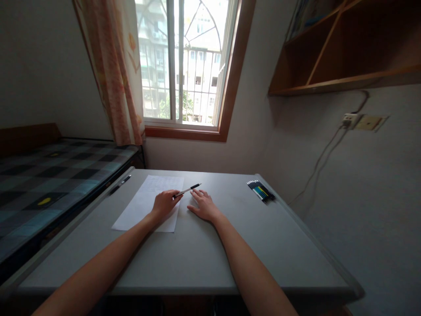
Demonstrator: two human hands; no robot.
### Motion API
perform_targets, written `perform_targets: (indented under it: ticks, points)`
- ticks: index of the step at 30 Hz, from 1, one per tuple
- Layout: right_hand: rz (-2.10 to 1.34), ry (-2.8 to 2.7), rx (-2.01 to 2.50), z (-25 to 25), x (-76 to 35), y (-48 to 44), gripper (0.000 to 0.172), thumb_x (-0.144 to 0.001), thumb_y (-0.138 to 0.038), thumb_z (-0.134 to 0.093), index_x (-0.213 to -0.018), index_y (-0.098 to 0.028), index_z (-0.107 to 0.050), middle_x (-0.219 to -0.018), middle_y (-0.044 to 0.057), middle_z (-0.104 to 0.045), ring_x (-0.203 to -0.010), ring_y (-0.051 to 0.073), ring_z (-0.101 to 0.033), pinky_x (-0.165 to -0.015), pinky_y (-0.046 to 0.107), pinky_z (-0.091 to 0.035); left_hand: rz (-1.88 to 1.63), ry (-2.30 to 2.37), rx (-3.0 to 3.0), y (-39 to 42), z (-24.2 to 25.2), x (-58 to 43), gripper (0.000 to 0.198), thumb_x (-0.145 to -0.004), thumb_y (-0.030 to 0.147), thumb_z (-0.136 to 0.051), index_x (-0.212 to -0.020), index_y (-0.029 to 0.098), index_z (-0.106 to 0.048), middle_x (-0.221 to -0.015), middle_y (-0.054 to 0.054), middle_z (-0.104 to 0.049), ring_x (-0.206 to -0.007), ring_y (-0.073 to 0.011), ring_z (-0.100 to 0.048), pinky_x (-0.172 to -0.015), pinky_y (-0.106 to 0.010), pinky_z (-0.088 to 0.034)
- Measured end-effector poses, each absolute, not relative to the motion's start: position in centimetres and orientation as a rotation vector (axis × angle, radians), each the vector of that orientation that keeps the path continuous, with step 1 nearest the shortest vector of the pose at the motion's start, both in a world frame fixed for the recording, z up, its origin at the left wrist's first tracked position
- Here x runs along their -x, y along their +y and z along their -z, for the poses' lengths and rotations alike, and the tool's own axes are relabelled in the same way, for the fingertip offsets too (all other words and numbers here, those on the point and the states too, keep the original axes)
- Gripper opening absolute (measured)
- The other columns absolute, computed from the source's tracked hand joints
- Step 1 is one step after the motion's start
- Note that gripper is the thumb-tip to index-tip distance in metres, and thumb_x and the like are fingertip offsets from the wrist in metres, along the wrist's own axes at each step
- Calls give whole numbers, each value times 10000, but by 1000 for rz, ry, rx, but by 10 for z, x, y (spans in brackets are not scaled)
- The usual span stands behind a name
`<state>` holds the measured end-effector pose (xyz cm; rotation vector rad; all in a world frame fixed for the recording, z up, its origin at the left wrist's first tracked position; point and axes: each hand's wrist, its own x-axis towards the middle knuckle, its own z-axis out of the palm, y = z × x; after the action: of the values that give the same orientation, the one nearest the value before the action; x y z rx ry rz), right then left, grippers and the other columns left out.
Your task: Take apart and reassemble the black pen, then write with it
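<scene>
My left hand [166, 204] rests over the right part of a white sheet of paper [138, 210], its fingers closed on a pen [190, 189] with a pale barrel and a black grip. The pen's tip points to the right and away from me, above the table. Rows of faint writing show on the upper part of the paper. Just right of the pen and the sheet, my right hand [203, 205] lies on the tabletop with its fingers spread, holding nothing.
A dark pen [120, 184] lies by the left edge of the grey table [210, 254]. Several pens or markers [261, 191] lie side by side near the right edge. A bed [66, 171] stands at the left, and a wooden shelf [329, 83] hangs above the table's right side.
</scene>
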<state>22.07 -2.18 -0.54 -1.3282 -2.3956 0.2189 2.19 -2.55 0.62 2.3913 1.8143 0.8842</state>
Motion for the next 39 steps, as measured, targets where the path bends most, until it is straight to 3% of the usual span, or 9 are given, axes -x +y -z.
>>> perform_targets:
  ticks: [11,21,28,39]
  points:
    - [-207,-2359,1304,5,-223,-20,590,-780,-504,-509,-1300,-241,-419,-1363,53,-399,-1213,271,-310,-979,427,-294,-891,1802,-2389,-27,-7,-22,267,-827,425,-466,-836,252,-671,-761,0,-675,-684,-146,-577,-589,-223,-318]
    - [-257,-2208,1215,4,-227,-14,288,-812,-252,-524,-1079,-189,-611,-1100,81,-562,-1054,196,-466,-944,342,-359,-871,1807,-2355,-30,-11,-23,272,-829,420,-460,-836,248,-670,-779,-3,-677,-704,-150,-578,-593,-224,-321]
    - [-338,-2170,1238,1,-227,-14,337,-789,-61,-437,-1027,-186,-640,-976,66,-594,-933,157,-544,-884,271,-400,-848,1830,-2355,-30,-12,-24,264,-826,414,-469,-821,241,-669,-780,-10,-678,-708,-151,-580,-598,-224,-319]
    - [-254,-2034,1405,-1,-234,-10,241,-825,-213,-460,-962,-214,-657,-899,46,-624,-806,148,-575,-783,257,-409,-870,1826,-2393,-27,-9,-22,258,-827,417,-470,-831,256,-672,-747,2,-669,-671,-145,-570,-578,-225,-307]
